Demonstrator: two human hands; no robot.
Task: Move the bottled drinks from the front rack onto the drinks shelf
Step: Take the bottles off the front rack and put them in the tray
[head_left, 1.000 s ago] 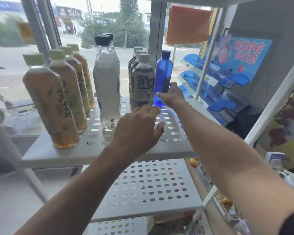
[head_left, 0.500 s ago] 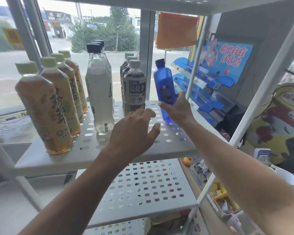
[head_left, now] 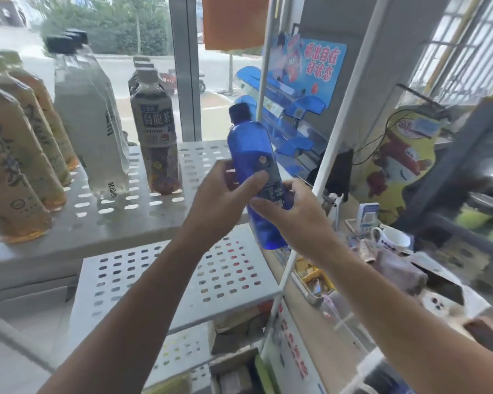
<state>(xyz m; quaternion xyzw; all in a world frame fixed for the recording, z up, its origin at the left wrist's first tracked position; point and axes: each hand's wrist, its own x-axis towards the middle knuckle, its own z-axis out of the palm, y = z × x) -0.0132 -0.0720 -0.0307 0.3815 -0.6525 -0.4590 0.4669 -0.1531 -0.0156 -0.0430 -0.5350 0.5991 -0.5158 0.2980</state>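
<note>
Bright window daylight, motion blur, edges bent by wide-angle lens

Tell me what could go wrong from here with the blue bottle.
1. The blue bottle is tilted in mid-air, off the shelf; both hands' grip sits low on it, so it may slip.
2. The left hand is close to the tea bottle; a careless swing could topple it.

One head-worn view looks forward and slightly down at a white perforated rack from close in front, with its upper shelf at arm's reach and lower tiers below.
</note>
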